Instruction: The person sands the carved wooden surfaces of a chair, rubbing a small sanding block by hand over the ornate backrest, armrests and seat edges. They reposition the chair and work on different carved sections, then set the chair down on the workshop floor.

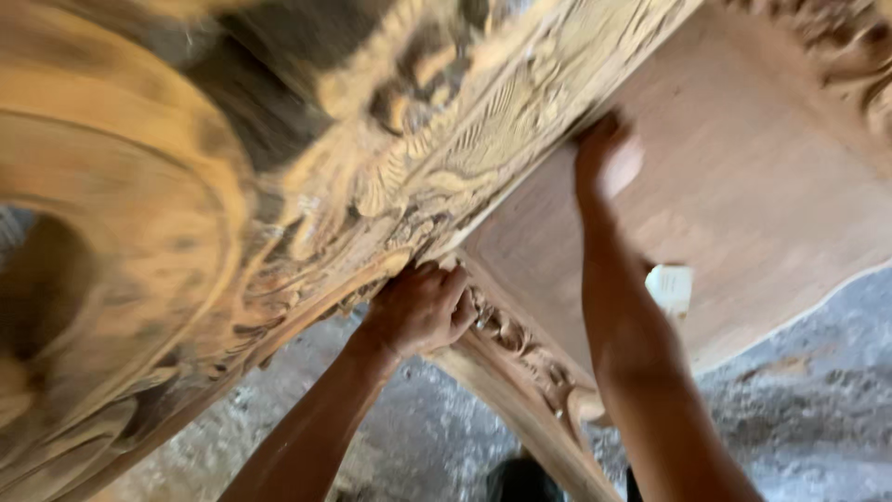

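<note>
A large carved wooden furniture piece [437, 139] with deep relief ornament fills the upper left, blurred by motion. My left hand [420, 309] grips its lower carved edge from below, fingers curled under the wood. My right hand [604, 160] reaches further up and presses against the rim where the carved rail meets a flat reddish-brown wooden panel [743, 186]. A carved leg or rail [520, 372] runs down between my two forearms.
Below lies a grey dusty concrete floor [818, 409]. A small white object [671, 286] sits by my right forearm near the panel's edge. A dark shape, maybe a shoe [520, 479], shows at the bottom centre. More carving [850, 56] is at the top right.
</note>
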